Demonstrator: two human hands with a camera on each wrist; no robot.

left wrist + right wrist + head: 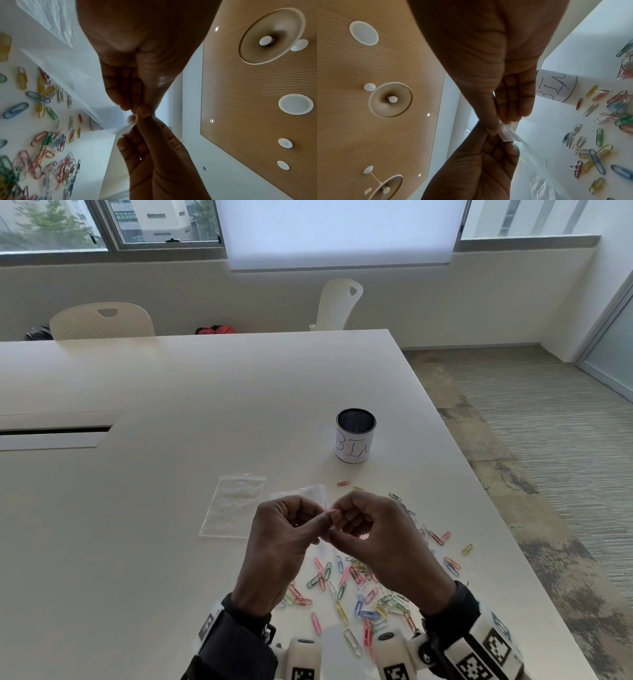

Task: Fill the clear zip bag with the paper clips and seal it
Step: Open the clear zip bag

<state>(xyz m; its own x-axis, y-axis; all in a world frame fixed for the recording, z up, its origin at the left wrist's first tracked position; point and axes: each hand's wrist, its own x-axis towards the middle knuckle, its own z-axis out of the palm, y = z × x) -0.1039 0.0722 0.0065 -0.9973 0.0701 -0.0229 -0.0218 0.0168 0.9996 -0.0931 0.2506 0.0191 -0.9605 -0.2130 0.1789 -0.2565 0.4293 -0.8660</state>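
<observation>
We pinch the clear zip bag between both hands, left hand and right hand fingers closed on its edge. Paper clips lie scattered near the tabletop's right edge.

We see a white table with a slot cutout at left. A black mesh cup, upright, has a paper label reading "BIN" wrapped round it. A second clear bag lies flat on the table. Two white chairs stand beyond the far edge, a red bundle between them. There's a white window blind, and patchy carpet at right.
</observation>
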